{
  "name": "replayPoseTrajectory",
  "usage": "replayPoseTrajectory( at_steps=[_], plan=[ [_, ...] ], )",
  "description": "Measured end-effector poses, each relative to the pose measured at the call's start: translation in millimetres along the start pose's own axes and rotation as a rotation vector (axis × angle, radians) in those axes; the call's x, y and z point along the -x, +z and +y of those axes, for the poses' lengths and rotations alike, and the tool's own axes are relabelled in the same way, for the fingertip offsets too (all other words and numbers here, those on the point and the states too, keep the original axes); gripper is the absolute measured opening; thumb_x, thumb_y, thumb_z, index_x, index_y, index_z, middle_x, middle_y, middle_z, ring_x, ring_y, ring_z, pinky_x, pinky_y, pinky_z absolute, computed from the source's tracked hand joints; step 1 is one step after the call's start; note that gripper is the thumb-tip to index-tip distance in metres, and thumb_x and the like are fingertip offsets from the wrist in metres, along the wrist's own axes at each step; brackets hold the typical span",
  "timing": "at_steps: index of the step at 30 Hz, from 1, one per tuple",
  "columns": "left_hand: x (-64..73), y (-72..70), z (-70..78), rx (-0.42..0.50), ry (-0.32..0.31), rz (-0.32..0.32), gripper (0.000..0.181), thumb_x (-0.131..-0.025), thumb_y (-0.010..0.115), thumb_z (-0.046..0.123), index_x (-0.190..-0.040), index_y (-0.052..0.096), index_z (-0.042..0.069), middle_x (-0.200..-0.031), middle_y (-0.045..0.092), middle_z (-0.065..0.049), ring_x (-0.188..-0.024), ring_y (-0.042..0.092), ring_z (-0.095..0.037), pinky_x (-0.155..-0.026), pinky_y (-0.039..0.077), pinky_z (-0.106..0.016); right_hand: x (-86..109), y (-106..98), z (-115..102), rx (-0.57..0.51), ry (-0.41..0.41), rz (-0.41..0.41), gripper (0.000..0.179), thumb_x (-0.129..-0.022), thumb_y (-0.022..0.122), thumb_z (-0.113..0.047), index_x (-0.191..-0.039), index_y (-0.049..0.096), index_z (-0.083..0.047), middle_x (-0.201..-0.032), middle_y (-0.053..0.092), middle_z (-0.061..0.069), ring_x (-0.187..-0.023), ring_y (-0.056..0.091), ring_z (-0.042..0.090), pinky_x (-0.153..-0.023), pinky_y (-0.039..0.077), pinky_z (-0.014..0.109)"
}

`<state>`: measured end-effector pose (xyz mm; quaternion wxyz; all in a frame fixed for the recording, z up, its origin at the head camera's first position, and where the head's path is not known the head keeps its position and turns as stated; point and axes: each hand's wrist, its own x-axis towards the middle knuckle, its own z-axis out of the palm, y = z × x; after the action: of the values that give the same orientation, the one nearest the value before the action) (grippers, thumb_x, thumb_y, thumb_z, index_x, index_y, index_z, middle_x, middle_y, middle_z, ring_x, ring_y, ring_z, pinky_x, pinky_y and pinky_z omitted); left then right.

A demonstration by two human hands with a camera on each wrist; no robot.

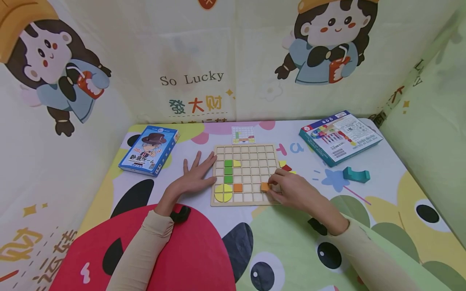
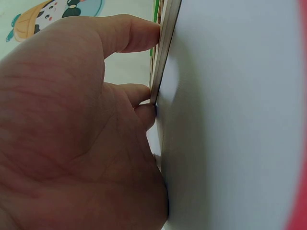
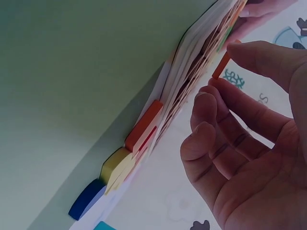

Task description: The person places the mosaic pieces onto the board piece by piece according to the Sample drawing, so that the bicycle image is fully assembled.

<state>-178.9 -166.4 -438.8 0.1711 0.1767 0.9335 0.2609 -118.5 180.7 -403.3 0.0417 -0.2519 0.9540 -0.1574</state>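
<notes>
A wooden grid board (image 1: 247, 204) lies on the table in the head view. My left hand (image 1: 194, 178) spreads its fingers at the board's left edge, with thumb and fingertips touching it; the left wrist view shows the palm close up. Between thumb and index finger, my right hand (image 1: 293, 188) pinches an orange square tile (image 1: 265, 186) over the board's lower right. In the right wrist view that tile (image 3: 221, 65) is seen nearly edge-on. Three green squares (image 1: 228, 171), a yellow piece (image 1: 237, 163), an orange square (image 1: 238, 188) and a yellow circle (image 1: 223, 193) sit in the grid.
Behind the board lies a small pattern card (image 1: 243, 134). A blue box (image 1: 149, 150) is at the left, a teal-edged box (image 1: 340, 137) at the right. Nearer are a teal arched block (image 1: 356, 175) and red (image 1: 287, 167) and yellow pieces beside the board.
</notes>
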Motion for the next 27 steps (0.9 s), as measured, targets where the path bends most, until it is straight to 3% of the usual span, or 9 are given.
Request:
replayPoseTrajectory(
  at_steps=[8, 15, 27],
  plan=[
    [0.1, 0.0, 0.6, 0.009, 0.009, 0.004, 0.085, -0.101, 0.056, 0.045, -0.172, 0.015, 0.022, -0.182, 0.004, 0.0, -0.166, -0.022, -0.036, -0.122, -0.026, -0.072, -6.9, 3, -4, 0.013, -0.115, 0.021, 0.016, -0.092, 0.081, -0.025, -0.098, 0.083, -0.01, -0.103, 0.072, 0.003, -0.089, 0.062, 0.013, -0.071, 0.057, 0.025],
    [1.0, -1.0, 2.5, 0.001, 0.007, 0.001, 0.086, -0.1, 0.056, 0.045, -0.172, 0.015, 0.022, -0.182, 0.004, 0.0, -0.166, -0.022, -0.036, -0.122, -0.025, -0.072, -13.2, 7, -12, 0.004, -0.054, -0.005, 0.026, -0.091, 0.083, -0.03, -0.109, 0.08, -0.011, -0.103, 0.071, 0.003, -0.084, 0.059, 0.012, -0.075, 0.058, 0.026],
    [0.6, -0.7, 1.9, 0.0, 0.003, 0.002, 0.086, -0.101, 0.057, 0.044, -0.172, 0.015, 0.022, -0.182, 0.004, 0.0, -0.166, -0.021, -0.037, -0.122, -0.025, -0.073, -21.8, 11, -24, 0.016, -0.084, -0.004, 0.026, -0.091, 0.082, -0.03, -0.11, 0.079, -0.013, -0.104, 0.07, 0.002, -0.079, 0.059, 0.01, -0.07, 0.054, 0.022]
  ],
)
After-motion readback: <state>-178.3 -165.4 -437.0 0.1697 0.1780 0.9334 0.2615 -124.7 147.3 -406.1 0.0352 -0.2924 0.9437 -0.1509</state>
